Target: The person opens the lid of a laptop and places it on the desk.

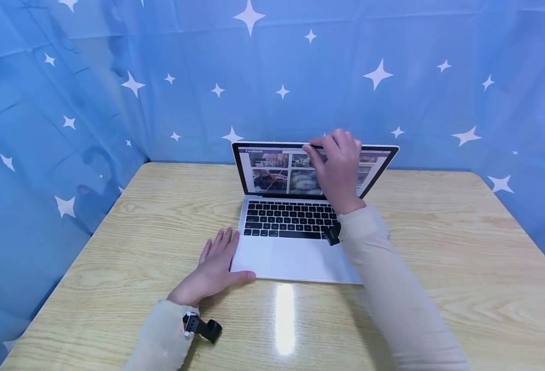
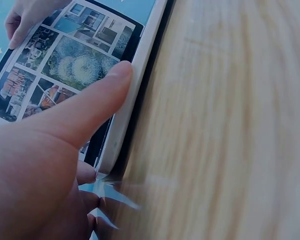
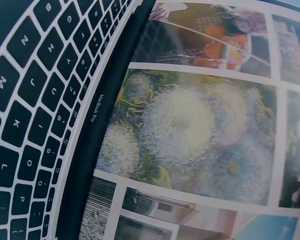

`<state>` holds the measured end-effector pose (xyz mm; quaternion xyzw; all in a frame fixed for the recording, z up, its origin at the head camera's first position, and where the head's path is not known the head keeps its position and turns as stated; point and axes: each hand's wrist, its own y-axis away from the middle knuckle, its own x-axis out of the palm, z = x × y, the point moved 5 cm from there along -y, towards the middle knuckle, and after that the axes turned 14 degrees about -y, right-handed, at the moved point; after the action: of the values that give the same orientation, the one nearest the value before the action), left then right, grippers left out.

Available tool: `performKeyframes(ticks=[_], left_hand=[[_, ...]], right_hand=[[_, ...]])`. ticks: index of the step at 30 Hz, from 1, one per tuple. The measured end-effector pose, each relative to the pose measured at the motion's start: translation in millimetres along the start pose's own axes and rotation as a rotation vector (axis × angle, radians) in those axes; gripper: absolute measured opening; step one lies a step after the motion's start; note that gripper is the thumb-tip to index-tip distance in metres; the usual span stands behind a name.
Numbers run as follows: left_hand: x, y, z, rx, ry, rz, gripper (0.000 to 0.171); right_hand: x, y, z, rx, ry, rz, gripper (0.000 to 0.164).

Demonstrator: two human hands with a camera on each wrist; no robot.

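Note:
A silver laptop [image 1: 255, 256] stands on the table with its lid raised and its lit screen [image 1: 270, 178] showing a grid of pictures. My right hand [image 1: 339, 167] pinches the top edge of the lid between thumb and fingers, right of its middle. At the laptop's front left corner rests my left hand [image 1: 214, 270], fingers stretched along the left side and thumb against the front edge. In the left wrist view that thumb [image 2: 102, 100] lies on the base's rim. The right wrist view shows the keyboard [image 3: 32, 82] and screen close up; the right hand is outside it.
The wooden table [image 1: 161, 206] reaches out on both sides of the laptop. Behind and to the left hangs a blue cloth [image 1: 193, 56] with white stars. Small black devices, one a wrist camera [image 1: 207, 329], are strapped at both wrists.

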<state>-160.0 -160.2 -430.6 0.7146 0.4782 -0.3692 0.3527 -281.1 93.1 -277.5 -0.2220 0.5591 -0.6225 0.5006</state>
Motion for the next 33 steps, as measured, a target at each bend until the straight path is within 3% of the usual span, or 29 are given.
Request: performKeyframes(ticks=[7,19,28,33], left_hand=[[5.2,-3.6,3.1,-0.009,-0.016,0.012,0.120],[-1.7,-0.8,-2.4,-0.026,-0.011,0.027,0.115],[3.4,-2.9,4.4,-0.002,-0.008,-0.005,0.123],[5.3,-3.7,5.2,0.004,-0.009,-0.017,0.122]], right_hand=[[3,1,-11,-0.015,0.029,0.013,0.019],[7,7,-19,-0.041,0.165,0.089,0.031],[15,12,-27,0.000,0.270,0.200,0.053],[18,15,-33,-0.005,0.297,0.192,0.049]])
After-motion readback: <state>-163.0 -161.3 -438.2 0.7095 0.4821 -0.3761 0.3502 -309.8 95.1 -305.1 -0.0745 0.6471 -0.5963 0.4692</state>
